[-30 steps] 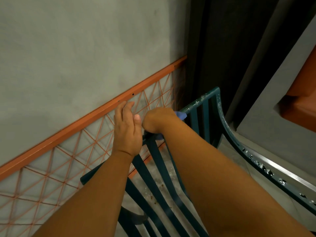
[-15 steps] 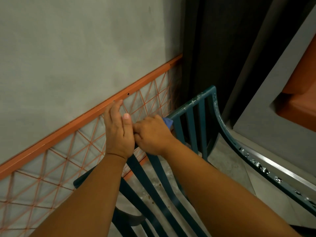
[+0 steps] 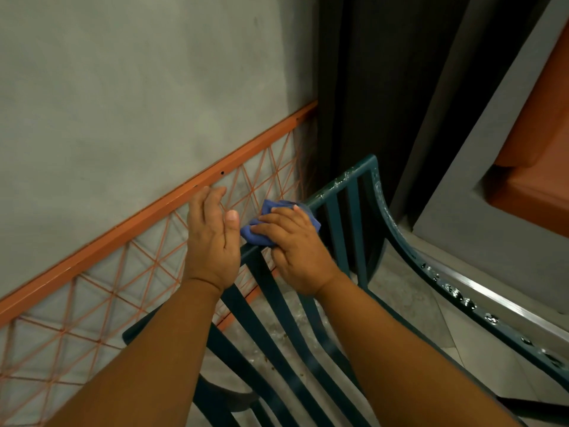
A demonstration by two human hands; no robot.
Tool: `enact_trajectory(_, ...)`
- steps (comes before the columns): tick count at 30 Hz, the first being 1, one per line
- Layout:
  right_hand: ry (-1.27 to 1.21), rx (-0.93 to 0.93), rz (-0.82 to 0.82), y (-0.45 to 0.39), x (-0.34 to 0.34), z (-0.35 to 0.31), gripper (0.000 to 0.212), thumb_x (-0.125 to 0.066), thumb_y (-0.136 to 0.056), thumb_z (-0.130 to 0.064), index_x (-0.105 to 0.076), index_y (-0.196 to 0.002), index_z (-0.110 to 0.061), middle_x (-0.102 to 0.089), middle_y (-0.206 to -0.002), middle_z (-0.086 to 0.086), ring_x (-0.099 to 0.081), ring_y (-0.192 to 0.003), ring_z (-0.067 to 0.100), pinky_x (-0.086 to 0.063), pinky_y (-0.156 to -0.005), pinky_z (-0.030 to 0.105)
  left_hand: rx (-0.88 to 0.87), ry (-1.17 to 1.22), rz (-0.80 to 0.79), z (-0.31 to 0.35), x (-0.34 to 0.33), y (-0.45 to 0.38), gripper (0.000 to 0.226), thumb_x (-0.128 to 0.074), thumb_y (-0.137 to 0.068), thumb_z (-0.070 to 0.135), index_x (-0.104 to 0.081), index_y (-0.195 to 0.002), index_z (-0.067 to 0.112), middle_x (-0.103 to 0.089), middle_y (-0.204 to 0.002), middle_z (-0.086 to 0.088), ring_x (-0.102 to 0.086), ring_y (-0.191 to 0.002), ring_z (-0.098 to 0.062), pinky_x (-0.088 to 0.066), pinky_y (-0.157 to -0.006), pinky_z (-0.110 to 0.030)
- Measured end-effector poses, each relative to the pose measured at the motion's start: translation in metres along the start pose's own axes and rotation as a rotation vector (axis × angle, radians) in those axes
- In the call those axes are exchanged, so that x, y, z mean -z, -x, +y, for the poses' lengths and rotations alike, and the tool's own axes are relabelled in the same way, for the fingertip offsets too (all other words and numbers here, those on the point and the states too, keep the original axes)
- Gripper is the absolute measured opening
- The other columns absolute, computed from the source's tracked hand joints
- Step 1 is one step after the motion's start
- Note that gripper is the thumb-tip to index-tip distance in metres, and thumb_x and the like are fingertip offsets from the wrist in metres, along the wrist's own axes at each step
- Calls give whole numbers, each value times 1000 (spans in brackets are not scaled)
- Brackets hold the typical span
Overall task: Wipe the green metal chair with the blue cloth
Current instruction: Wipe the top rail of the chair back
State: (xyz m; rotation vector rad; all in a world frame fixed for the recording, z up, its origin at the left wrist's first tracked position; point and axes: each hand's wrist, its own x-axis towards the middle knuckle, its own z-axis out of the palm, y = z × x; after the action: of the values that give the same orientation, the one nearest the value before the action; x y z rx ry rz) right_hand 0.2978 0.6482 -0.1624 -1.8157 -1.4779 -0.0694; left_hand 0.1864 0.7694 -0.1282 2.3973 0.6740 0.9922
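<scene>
Head view, looking down at the green metal chair (image 3: pixel 345 241) parked just beside the grey wall (image 3: pixel 138 103) with its orange lattice rail (image 3: pixel 147 215). Right hand (image 3: pixel 295 245) clenched on the blue cloth (image 3: pixel 271 220), pressing it onto the top rail of the chair back. Left hand (image 3: pixel 212 238) up beside it, fingers straight and relaxed, grasping nothing; can't tell if it touches the rail underneath. Compared with half a second back: cloth way more visible now, bunched out past the fingers instead of just a corner peeking, and right hand turned flatter over the bar. A second ago sat further along to the right, so looks like back-and-forth rubbing along that rail. Probably mid-wipe on the backrest top. Droplets showing on the far corner and the curved arm (image 3: pixel 462 291), so likely plenty left to do, slats included.
</scene>
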Motion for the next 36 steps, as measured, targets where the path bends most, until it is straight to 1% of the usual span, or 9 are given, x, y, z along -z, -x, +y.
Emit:
enact_trajectory(3, 119, -41, -36, -17, 12, 14, 43, -38, -81, -26, -65, -115, -19, -64, -111, -1, -50, -113, 20, -21, -109, 31, -1, -44, -39, 0, -1, -1, 53, -27, -96, 37, -39, -137, 5, -35, -139, -18, -37, -129, -29, -32, -108, -35)
enact_trajectory(7, 177, -311, 37, -38, -2, -3, 48, -29, -80, -32, -70, -101, -19, -68, -100, 2, -51, -108, 25, -16, -110, 40, -4, -97, -74, -2, -2, 0, 53, -27, -96, 37, -40, -137, 5, -34, -141, -18, -37, -129, -29, -32, -109, -38)
enact_trajectory(14, 79, 55, 43, 14, 0, 20, 42, -53, -88, -8, -58, -129, -17, -52, -139, 6, -32, -138, 23, -13, -119, 41, -22, -109, -120, -1, -1, 0, 52, -27, -96, 40, -41, -134, 7, -33, -142, -16, -37, -130, -28, -33, -107, -37)
enact_trajectory(18, -62, -276, 359, 5, 21, 28, 37, -53, -89, -7, -62, -124, -14, -56, -133, 8, -43, -129, 23, -36, -110, 45, -18, -188, -169, -1, -3, 0, 53, -49, -93, 37, -37, -137, 12, -29, -145, -14, -32, -133, -28, -36, -107, -43)
enact_trajectory(20, -180, -374, 539, -1, 29, 23, 42, -45, -91, -15, -55, -132, -15, -53, -136, 7, -43, -129, 23, -35, -111, 41, -9, -212, -183, -1, -4, 0, 59, -61, -87, 32, -37, -137, 13, -28, -146, -12, -30, -135, -28, -35, -107, -43)
enact_trajectory(22, -112, -352, 463, -7, 29, 18, 46, -44, -93, -17, -47, -139, -20, -44, -146, 4, -32, -139, 22, -25, -116, 43, -16, -210, -176, 0, -4, 0, 61, -65, -84, 30, -39, -136, 13, -29, -145, -12, -31, -134, -28, -36, -106, -43)
enact_trajectory(26, 158, -209, 1, -1, 13, 22, 46, -43, -95, -36, -42, -141, -35, -32, -154, -4, -5, -147, 19, -1, -117, 55, -38, -246, -159, 1, -3, 0, 61, -67, -82, 31, -42, -135, 12, -33, -143, -14, -35, -132, -29, -39, -104, -44)
enact_trajectory(32, 281, -402, 34, -26, 18, 30, 39, -31, -102, -35, -47, -136, -27, -29, -154, 0, 2, -147, 21, 9, -115, 55, -86, -330, -157, 1, -3, 0, 60, -67, -83, 32, -42, -133, 12, -36, -141, -15, -37, -129, -31, -38, -103, -47)
enact_trajectory(36, 78, -235, 103, -3, 3, 20, 36, -41, -100, -20, -54, -133, -19, -43, -147, 0, -12, -147, 22, -3, -118, 51, -88, -339, -152, 2, -1, 1, 58, -59, -83, 39, -44, -132, 11, -38, -139, -15, -40, -126, -32, -39, -100, -46)
